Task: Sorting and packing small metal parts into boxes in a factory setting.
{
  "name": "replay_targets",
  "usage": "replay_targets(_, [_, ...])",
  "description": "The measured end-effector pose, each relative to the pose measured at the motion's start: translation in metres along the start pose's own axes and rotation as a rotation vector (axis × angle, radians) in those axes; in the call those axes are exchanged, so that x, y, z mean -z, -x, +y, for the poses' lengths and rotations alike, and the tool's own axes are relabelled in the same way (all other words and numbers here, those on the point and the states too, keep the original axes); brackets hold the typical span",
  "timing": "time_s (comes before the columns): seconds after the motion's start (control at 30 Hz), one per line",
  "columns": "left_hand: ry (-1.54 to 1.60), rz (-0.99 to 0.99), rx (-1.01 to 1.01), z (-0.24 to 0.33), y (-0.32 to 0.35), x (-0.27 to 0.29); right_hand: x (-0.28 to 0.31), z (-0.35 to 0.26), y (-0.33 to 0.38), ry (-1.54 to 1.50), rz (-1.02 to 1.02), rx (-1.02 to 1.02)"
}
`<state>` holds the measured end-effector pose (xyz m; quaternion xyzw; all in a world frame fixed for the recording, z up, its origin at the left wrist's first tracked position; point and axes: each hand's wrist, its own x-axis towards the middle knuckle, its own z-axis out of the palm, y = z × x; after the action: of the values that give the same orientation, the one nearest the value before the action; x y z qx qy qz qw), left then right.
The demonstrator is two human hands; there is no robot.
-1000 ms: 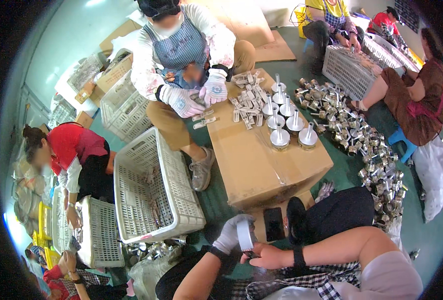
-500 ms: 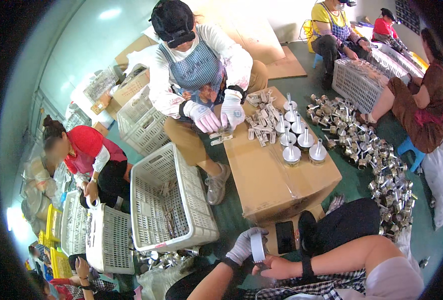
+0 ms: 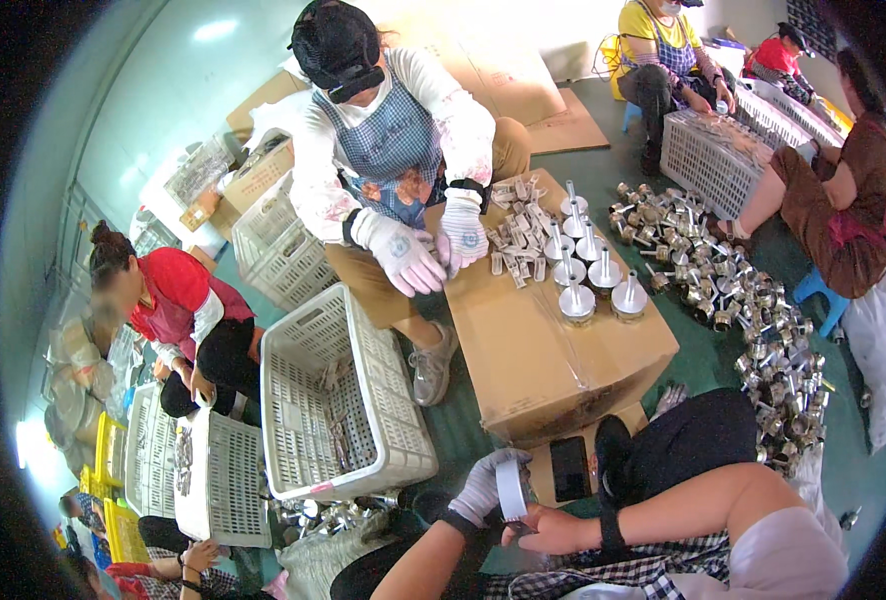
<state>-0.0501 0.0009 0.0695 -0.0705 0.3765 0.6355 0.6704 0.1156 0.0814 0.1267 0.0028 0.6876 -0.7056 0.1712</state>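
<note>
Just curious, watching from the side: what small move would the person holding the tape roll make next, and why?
Probably peel the tape end free: the gloved left hand grips the white tape roll upright, and the bare right hand touches its lower edge, with no strip pulled out yet.

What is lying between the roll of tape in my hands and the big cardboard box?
In the head view, a dark phone lies between the tape roll, held by both hands, and the cardboard box.

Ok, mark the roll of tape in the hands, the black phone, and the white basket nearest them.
roll of tape [image 3: 511, 490], head view, on its white outer band.
black phone [image 3: 569, 468], head view, middle of its dark face.
white basket [image 3: 363, 480], head view, on its near rim.
</note>
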Motion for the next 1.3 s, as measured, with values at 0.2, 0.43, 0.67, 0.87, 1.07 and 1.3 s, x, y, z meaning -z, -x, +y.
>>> replay_targets(0.2, [-0.013,0.042,-0.067,-0.004,0.001,0.000,-0.001,0.001,0.001,-0.016,0.018,0.044])
replay_targets(0.43, [0.027,0.047,-0.016,-0.003,0.002,-0.003,-0.005,-0.007,0.001,-0.022,0.129,0.122])
replay_targets(0.67, [0.042,0.020,-0.029,-0.009,-0.004,0.009,-0.004,0.007,-0.001,0.023,0.051,0.066])
replay_targets(0.87, [0.011,0.032,-0.038,-0.006,0.002,0.001,-0.003,0.009,-0.001,0.119,-0.013,-0.021])
replay_targets(1.07, [0.040,0.030,-0.048,-0.008,0.001,-0.001,-0.016,0.020,-0.003,-0.201,0.132,0.120])
replay_targets(1.3, [0.033,0.033,-0.085,-0.012,0.000,0.001,-0.009,0.023,-0.003,0.008,-0.019,0.087])
